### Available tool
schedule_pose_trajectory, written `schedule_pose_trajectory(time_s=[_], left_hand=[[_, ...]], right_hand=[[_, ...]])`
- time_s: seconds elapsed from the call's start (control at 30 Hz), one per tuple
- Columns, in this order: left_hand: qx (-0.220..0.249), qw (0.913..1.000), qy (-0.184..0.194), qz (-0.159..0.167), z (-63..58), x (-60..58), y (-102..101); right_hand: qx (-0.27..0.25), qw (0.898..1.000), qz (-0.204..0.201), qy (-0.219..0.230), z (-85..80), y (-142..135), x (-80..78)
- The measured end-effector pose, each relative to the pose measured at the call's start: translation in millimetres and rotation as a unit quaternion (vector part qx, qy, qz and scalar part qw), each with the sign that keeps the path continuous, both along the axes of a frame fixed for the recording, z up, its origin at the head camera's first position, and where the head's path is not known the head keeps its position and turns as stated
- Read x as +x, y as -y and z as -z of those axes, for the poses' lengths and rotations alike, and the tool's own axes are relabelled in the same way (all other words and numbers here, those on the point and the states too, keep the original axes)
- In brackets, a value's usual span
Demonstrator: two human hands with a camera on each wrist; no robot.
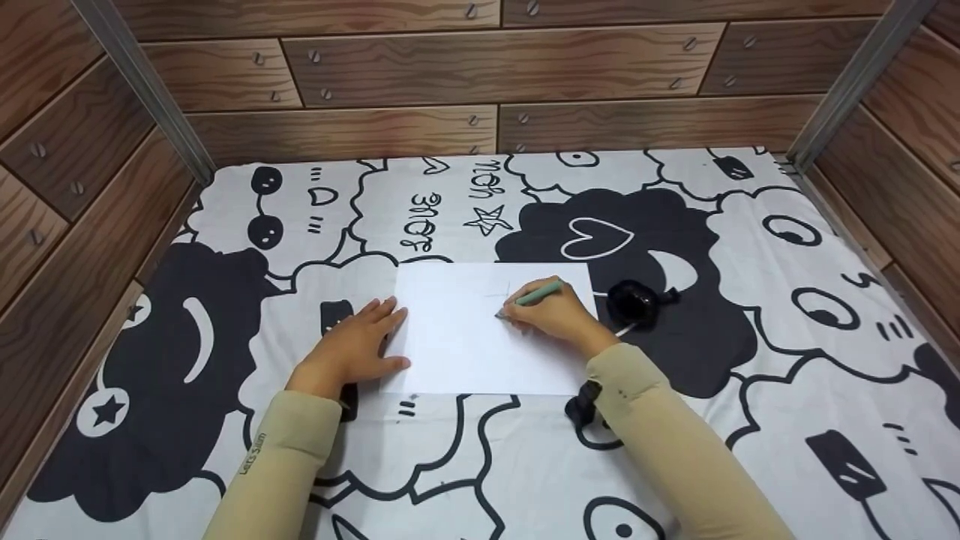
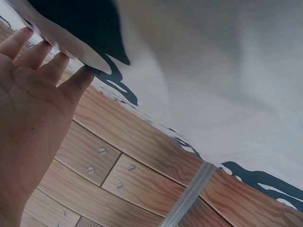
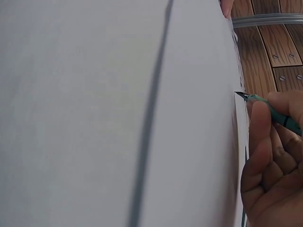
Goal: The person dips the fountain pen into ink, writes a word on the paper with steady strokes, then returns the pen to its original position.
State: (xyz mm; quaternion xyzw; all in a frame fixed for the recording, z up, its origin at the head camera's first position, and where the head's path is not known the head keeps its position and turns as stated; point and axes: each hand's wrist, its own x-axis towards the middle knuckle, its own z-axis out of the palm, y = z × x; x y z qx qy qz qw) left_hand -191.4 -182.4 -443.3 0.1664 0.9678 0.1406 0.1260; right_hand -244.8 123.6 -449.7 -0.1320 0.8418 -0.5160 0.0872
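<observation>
A white sheet of paper (image 1: 450, 330) lies on the patterned cloth, with a few thin crossing lines near its upper right part. My right hand (image 1: 551, 311) pinches a green fountain pen (image 1: 541, 292) between thumb and fingers, its nib pointing down-left at the paper just below those lines. In the right wrist view the metal nib of the pen (image 3: 279, 117) meets the edge-on sheet. Fingers spread, my left hand (image 1: 360, 345) rests at the left edge of the paper; its palm and extended fingers show in the left wrist view.
A glossy black round object (image 1: 634, 304) sits just right of the paper. Another small black shape (image 1: 583, 405) shows beside the right sleeve (image 1: 660, 420). The black-and-white cartoon cloth (image 1: 420, 457) covers the surface, bordered by wood-patterned walls (image 1: 390, 67) and grey corner posts (image 1: 142, 82).
</observation>
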Motion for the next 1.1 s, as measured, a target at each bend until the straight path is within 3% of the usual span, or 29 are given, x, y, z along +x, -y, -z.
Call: schedule_pose_trajectory(time_s=[0.3, 0.77, 0.93, 1.1], left_hand=[[0.0, 1.0, 0.0, 0.0, 0.5, 1.4, 0], [0.004, 1.0, 0.002, -0.007, 0.3, 0.6, 0], [0.004, 0.9999, 0.003, -0.01, 0.6, 1.0, -1], [0.005, 0.9999, 0.003, -0.008, -0.2, 1.2, -1]], right_hand=[[0.022, 0.999, -0.037, -0.002, -0.7, 11, 6.1], [-0.001, 0.997, -0.073, 0.006, -1.8, 25, 10.3], [0.003, 0.998, -0.059, 0.013, -4.4, 22, 7.4], [-0.016, 0.999, -0.017, 0.022, -6.2, 15, 2.0]])
